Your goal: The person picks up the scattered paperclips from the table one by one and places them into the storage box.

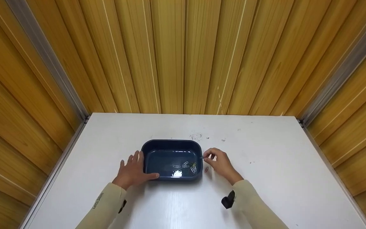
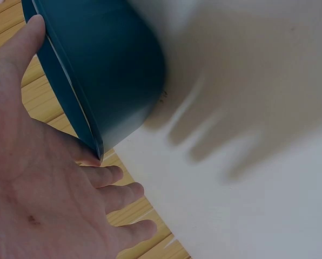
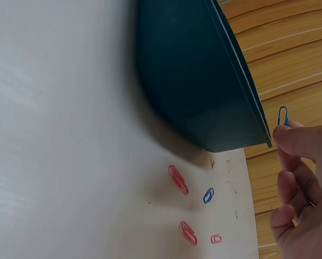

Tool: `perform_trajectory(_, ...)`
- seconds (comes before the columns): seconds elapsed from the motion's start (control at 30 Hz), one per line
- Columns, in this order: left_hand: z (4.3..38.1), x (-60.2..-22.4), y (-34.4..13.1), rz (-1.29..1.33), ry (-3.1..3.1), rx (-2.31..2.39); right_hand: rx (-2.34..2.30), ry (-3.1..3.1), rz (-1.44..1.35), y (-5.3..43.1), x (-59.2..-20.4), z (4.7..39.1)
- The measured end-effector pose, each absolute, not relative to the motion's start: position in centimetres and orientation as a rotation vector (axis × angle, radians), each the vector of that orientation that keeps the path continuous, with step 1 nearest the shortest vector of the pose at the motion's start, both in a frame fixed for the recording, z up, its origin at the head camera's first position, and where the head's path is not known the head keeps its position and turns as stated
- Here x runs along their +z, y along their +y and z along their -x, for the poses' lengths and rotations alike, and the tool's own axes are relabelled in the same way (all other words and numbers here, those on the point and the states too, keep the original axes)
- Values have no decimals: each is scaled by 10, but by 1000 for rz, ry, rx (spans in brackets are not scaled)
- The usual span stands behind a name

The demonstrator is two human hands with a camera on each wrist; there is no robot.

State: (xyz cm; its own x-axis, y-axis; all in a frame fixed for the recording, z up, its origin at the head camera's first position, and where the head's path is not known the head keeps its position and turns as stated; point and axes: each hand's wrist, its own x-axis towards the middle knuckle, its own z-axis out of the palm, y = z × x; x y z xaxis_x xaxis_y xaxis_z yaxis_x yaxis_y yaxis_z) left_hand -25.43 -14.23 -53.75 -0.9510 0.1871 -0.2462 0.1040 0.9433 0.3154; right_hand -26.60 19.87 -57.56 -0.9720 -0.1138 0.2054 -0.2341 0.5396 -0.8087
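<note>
A dark blue rectangular tub (image 1: 159, 160) stands on the white table, with several white, yellow and green paper clips (image 1: 193, 168) lying toward its right front corner. At the tub's left end rests my left hand (image 1: 133, 171), fingers extended along the outer wall and thumb across the front rim. In the left wrist view, the thumb and index finger touch the rim. Just outside the right rim, my right hand (image 1: 220, 163) pinches a blue paper clip (image 3: 282, 115) between thumb and index finger. The other right fingers are bent and hold nothing.
Beside the tub, the right wrist view shows red paper clips (image 3: 178, 179) and a blue one (image 3: 208, 195) on the table. Dark marks (image 1: 196, 136) dot the tabletop behind the tub. Wood-patterned panels (image 1: 170, 63) enclose the table's back and sides.
</note>
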Motion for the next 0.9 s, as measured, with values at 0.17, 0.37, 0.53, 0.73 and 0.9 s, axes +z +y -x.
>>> perform_trajectory(0.17,254,-539,-142,-217,2833,448,1424,-2631,-331,192,-576,268)
perform_trajectory(0.37,254,-540,-141,-204,2821,445,1435,-2656,-320,186,-576,269)
perform_trajectory(0.53,254,-538,-142,-189,2811,451,1456,-2666,-333,182,-575,270)
perform_trajectory(0.73,253,-537,-143,-190,2803,438,1423,-2686,-328,183,-574,270)
perform_trajectory(0.9,254,-538,-144,-192,2806,433,1420,-2676,-295,186,-574,270)
